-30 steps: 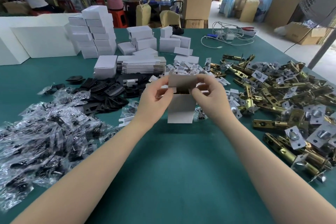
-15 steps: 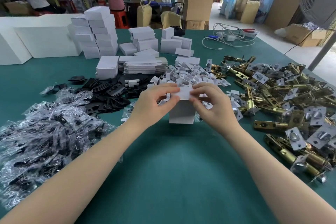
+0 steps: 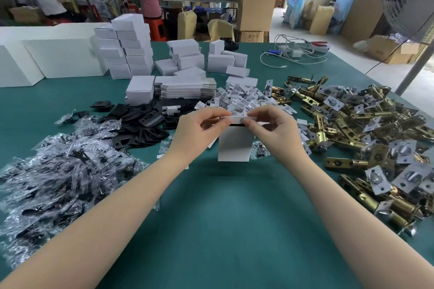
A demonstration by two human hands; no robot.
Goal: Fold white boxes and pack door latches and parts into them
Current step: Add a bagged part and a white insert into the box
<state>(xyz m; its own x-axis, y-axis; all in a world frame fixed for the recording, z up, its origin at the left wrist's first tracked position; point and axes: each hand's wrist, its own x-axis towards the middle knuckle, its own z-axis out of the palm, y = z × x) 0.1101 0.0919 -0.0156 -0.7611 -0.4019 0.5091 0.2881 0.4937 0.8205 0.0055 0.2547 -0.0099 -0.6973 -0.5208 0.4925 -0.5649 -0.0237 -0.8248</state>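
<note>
surface: we see a green table top, bare in front of us, crowded further out
room: workshop, two people at a far bench, brown cartons on the floor behind the table, a wire fan guard at far right
left pile: clear bags of black parts, with loose black plates beyond them
right pile: brass door latches with silver face plates, heaped to the table edge
middle pile: small white card inserts, just behind our hands
containers: closed white boxes in a stack at far left, more scattered near it, a stack of flat unfolded blanks beside one closed box
task box: white box standing upright on the table between our hands, top end up, dark gap under the lid flap; contents not visible
left hand: thumb and forefinger pinched on the left end of the top flap, other fingers curled
right hand: thumb and forefinger pinched on the right end of the same flap, other fingers loosely curled
flap: nearly level over the opening, whether tucked in we cannot tell
</note>
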